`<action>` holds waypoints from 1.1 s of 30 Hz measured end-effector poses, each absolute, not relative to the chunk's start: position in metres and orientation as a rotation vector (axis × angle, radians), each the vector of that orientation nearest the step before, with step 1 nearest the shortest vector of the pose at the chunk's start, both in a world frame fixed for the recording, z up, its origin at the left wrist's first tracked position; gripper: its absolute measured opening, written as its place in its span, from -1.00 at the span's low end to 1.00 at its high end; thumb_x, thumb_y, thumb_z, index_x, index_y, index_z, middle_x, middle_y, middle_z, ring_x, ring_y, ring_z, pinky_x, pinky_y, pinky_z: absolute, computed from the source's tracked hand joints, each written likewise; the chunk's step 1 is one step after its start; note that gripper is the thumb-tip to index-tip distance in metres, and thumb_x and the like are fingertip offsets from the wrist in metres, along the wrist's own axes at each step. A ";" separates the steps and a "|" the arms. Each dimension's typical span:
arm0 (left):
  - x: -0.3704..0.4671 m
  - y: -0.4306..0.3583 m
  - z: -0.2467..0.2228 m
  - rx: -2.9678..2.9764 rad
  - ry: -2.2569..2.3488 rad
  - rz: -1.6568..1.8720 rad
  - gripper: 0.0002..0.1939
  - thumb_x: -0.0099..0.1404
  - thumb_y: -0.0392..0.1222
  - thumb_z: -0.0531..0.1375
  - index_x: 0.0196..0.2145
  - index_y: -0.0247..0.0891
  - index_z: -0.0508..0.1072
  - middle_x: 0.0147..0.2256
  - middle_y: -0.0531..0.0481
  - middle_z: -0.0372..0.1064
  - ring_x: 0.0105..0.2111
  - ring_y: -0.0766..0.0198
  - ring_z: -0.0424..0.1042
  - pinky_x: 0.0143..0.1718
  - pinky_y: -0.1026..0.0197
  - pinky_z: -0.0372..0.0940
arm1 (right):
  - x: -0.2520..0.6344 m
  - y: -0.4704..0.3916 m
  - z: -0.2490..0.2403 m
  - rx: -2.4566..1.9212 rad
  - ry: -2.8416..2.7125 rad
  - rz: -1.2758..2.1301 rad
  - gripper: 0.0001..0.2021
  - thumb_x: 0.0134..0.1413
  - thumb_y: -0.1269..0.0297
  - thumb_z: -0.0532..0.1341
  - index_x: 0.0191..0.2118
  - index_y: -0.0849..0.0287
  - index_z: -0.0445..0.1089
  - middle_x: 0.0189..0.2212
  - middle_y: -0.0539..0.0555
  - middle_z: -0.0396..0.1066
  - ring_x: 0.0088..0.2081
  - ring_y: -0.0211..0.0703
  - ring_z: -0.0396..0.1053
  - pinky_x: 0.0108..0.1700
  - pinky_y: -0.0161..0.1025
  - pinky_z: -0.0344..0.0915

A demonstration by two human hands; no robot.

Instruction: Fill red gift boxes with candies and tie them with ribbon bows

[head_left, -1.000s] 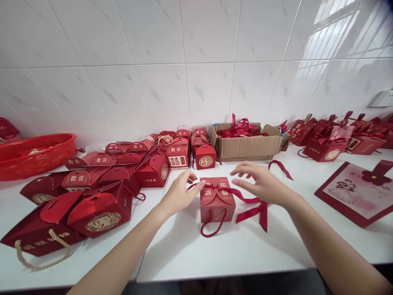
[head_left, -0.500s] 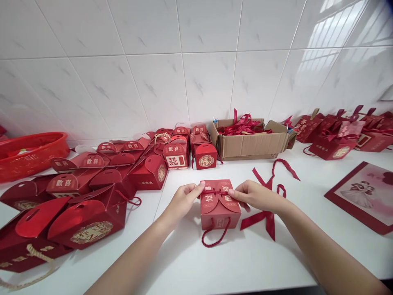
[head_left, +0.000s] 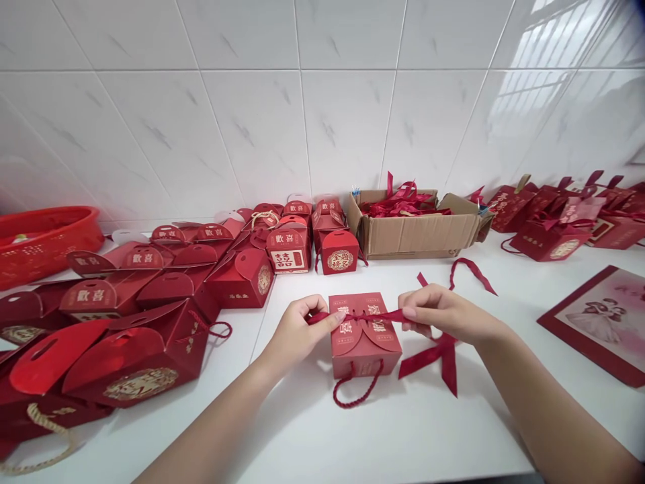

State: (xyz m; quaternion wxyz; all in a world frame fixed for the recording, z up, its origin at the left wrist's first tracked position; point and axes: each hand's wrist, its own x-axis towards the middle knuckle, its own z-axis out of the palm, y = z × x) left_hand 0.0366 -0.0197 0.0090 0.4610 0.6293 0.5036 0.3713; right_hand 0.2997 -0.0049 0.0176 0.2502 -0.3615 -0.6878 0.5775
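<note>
A red gift box point(head_left: 365, 344) with gold characters stands upright on the white table, its rounded flaps folded over the top. A dark red ribbon point(head_left: 390, 316) runs through the slots across its lid. My left hand point(head_left: 302, 326) pinches the ribbon at the left, its thumb resting on the lid's edge. My right hand point(head_left: 441, 310) pinches the ribbon beyond the box's right side, and that stretch looks taut. A twisted red cord handle point(head_left: 359, 405) hangs from the front of the box onto the table. Another ribbon point(head_left: 438, 359) lies beneath and beside my right hand.
Many red gift boxes point(head_left: 242, 279) crowd the left side, near a red plastic basket point(head_left: 65, 235). A cardboard box point(head_left: 420, 236) of ribbons stands by the tiled wall. Finished-looking boxes point(head_left: 549, 238) sit back right; a picture card point(head_left: 599, 319) lies at right.
My right hand has moved right, away from the box, drawing the ribbon out to that side. Ribbon now also shows in my left hand, which stays by the box. The view has shifted slightly.
</note>
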 end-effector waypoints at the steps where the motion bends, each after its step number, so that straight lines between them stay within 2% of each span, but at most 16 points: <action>1: 0.037 -0.020 0.009 1.546 1.236 0.909 -0.55 0.12 0.05 0.25 -0.57 -0.24 0.09 -0.58 0.20 -0.07 -0.55 0.43 -0.04 -0.49 0.31 -0.07 | 0.301 -0.004 0.016 -0.872 -1.830 1.593 -0.63 0.11 0.06 0.22 -0.55 0.25 0.39 -0.57 -0.01 0.21 -0.55 -0.39 0.12 -0.55 -0.37 0.07; 4: 0.038 -0.020 0.009 1.568 1.275 0.923 -0.63 0.12 0.03 0.26 -0.51 -0.23 0.16 -0.53 0.16 0.09 -0.51 0.39 0.11 -0.43 0.30 0.06 | 0.300 -0.005 0.012 -0.656 -1.608 1.607 -0.75 0.08 0.13 0.26 -0.46 0.22 0.48 -0.50 0.01 0.29 -0.50 -0.35 0.23 -0.46 -0.33 0.23; 7: 0.039 -0.021 0.010 1.707 1.393 1.045 -0.71 0.07 -0.06 0.31 -0.33 -0.19 0.32 -0.27 0.04 0.32 -0.24 0.23 0.31 -0.18 0.20 0.19 | 0.290 -0.011 0.012 -0.647 -1.532 1.567 -0.86 0.08 0.22 0.27 -0.33 0.17 0.51 -0.45 0.02 0.38 -0.46 -0.34 0.29 -0.36 -0.31 0.29; 10: 0.043 -0.023 0.019 1.900 1.334 1.162 -0.78 0.12 -0.11 0.27 -0.27 -0.18 0.39 -0.15 -0.03 0.37 -0.06 0.13 0.30 0.04 0.10 0.15 | 0.277 -0.016 0.016 -0.671 -1.574 1.531 -0.84 0.13 0.21 0.23 -0.30 0.18 0.49 -0.43 0.03 0.43 -0.47 -0.33 0.32 -0.34 -0.28 0.32; 12: 0.051 -0.026 0.030 1.938 1.203 1.171 -0.82 0.19 -0.09 0.21 -0.27 -0.21 0.42 -0.18 -0.06 0.41 -0.09 0.14 0.35 0.04 0.09 0.18 | 0.270 -0.019 0.020 -0.661 -1.585 1.522 -0.82 0.13 0.19 0.23 -0.27 0.20 0.46 -0.43 0.03 0.44 -0.53 -0.36 0.29 -0.42 -0.30 0.31; 15: 0.068 -0.030 0.049 1.902 1.124 1.120 -0.73 0.17 -0.05 0.23 -0.22 -0.24 0.44 -0.24 -0.07 0.45 -0.16 0.15 0.41 -0.06 0.12 0.28 | 0.263 -0.021 0.024 -0.681 -1.595 1.525 -0.78 0.11 0.16 0.24 -0.22 0.22 0.39 -0.45 0.02 0.44 -0.60 -0.41 0.24 -0.54 -0.36 0.24; 17: 0.078 -0.031 0.058 1.866 1.137 1.090 -0.75 0.14 -0.07 0.26 -0.26 -0.25 0.46 -0.30 -0.06 0.47 -0.22 0.15 0.43 -0.18 0.15 0.34 | 0.261 -0.023 0.026 -0.720 -1.586 1.528 -0.76 0.11 0.15 0.25 -0.19 0.18 0.30 -0.46 0.00 0.45 -0.62 -0.41 0.23 -0.56 -0.38 0.21; 20: 0.084 -0.029 0.061 1.873 1.181 1.130 -0.88 0.17 -0.15 0.22 -0.36 -0.25 0.48 -0.36 -0.04 0.48 -0.30 0.18 0.45 -0.29 0.17 0.35 | 0.261 -0.026 0.026 -0.798 -1.548 1.498 -0.69 0.11 0.12 0.24 -0.12 0.13 0.20 -0.47 -0.01 0.46 -0.55 -0.35 0.30 -0.50 -0.37 0.25; 23: 0.083 -0.028 0.058 2.037 1.204 1.247 -0.95 0.16 -0.23 0.23 -0.42 -0.22 0.49 -0.39 0.01 0.48 -0.29 0.19 0.44 -0.14 0.11 0.30 | 0.262 -0.027 0.026 -0.878 -1.569 1.472 -0.63 0.09 0.08 0.25 -0.05 0.15 0.27 -0.48 -0.01 0.42 -0.42 -0.27 0.37 -0.35 -0.31 0.32; 26: 0.081 -0.028 0.054 2.075 1.146 1.266 -0.95 0.18 -0.24 0.21 -0.42 -0.21 0.48 -0.38 0.01 0.48 -0.27 0.21 0.43 -0.07 0.11 0.27 | 0.257 -0.026 0.025 -0.959 -1.627 1.434 -0.64 0.03 -0.01 0.26 -0.22 0.20 0.44 -0.47 0.03 0.42 -0.39 -0.23 0.38 -0.26 -0.25 0.35; 29: 0.075 -0.026 0.046 1.959 1.140 1.222 -0.89 0.21 -0.15 0.19 -0.35 -0.22 0.45 -0.27 -0.03 0.46 -0.21 0.20 0.42 -0.12 0.16 0.29 | 0.249 -0.026 0.023 -1.030 -1.621 1.273 -0.64 -0.03 -0.06 0.27 -0.38 0.20 0.46 -0.34 0.10 0.47 -0.32 -0.16 0.40 -0.24 -0.24 0.36; 31: 0.066 -0.022 0.035 1.879 1.240 1.234 -0.82 0.23 -0.07 0.17 -0.27 -0.22 0.40 -0.17 -0.07 0.41 -0.11 0.17 0.38 -0.09 0.16 0.26 | 0.245 -0.027 0.020 -1.049 -1.599 1.217 -0.64 -0.02 -0.05 0.26 -0.35 0.19 0.45 -0.27 0.11 0.47 -0.30 -0.13 0.42 -0.25 -0.22 0.38; 33: 0.055 -0.018 0.021 1.801 1.368 1.210 -0.74 0.21 -0.01 0.17 -0.22 -0.22 0.35 -0.13 -0.09 0.37 -0.07 0.16 0.34 -0.08 0.15 0.24 | 0.244 -0.027 0.019 -1.041 -1.594 1.239 -0.65 0.02 -0.04 0.24 -0.29 0.19 0.42 -0.28 0.11 0.48 -0.31 -0.13 0.44 -0.26 -0.21 0.39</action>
